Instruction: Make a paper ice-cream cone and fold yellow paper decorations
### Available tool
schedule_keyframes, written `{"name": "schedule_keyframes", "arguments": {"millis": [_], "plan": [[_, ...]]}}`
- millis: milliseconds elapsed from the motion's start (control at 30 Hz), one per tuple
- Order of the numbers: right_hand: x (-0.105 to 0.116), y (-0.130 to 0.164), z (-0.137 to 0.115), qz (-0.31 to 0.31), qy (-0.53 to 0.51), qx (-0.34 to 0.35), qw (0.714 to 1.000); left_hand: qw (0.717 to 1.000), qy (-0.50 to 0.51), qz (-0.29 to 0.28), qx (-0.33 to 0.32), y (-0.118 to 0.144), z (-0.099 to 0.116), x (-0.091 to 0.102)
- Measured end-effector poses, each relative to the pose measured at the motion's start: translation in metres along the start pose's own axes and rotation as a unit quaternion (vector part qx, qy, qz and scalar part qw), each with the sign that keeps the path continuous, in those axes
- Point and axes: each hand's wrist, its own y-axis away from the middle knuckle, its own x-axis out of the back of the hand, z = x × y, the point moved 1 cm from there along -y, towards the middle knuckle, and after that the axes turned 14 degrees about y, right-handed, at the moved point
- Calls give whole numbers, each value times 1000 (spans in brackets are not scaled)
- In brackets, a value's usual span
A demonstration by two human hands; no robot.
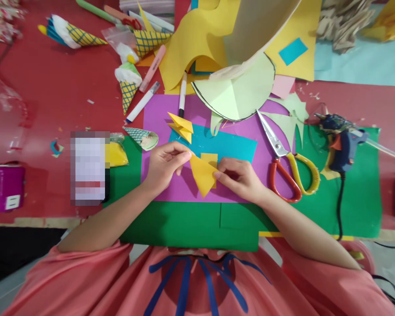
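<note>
Folded yellow paper triangle (pixel 202 175), one, held in two hands.
Left hand (pixel 166 163) fingers pinch its upper corner; right hand (pixel 238 177) fingers press its right edge, above the purple sheet (pixel 158 123) on the tabletop (pixel 46 96). Nearby: one scissors (pixel 285 158), one glue gun (pixel 340 145), three paper cones (pixel 128 85).

Red tabletop (pixel 52 101), bare at left, cluttered w/ craft stuff at top. Green sheet (pixel 358 197) spread over near edge; purple sheet (pixel 158 118) on top of it at centre. Pale blue cloth (pixel 362 66) across top-right corner, crumpled beige paper (pixel 342 22) on it. Purple box (pixel 5 188) at far left edge. Black floor (pixel 16 250) below table on left, grey floor (pixel 391 263) on right w/ black cable. Even, soft light; faint glare on red surface at left.
</note>
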Motion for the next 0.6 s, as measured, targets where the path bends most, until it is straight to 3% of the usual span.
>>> {"name": "schedule_keyframes", "arguments": {"millis": [100,167,367,600], "plan": [[0,1,-2,-30,-24,7,999,1000,-26,-4,2,1,3,0],[0,1,-1,-20,-52,-23,998,999,-43,-15,9,2,7,-3],[1,2,-1,30,-121,-117,985,982,-98,-97,130,10,14,-17],[0,1,-1,17,-148,-146,978,980,-98,-99,141,10,13,-20]]}}
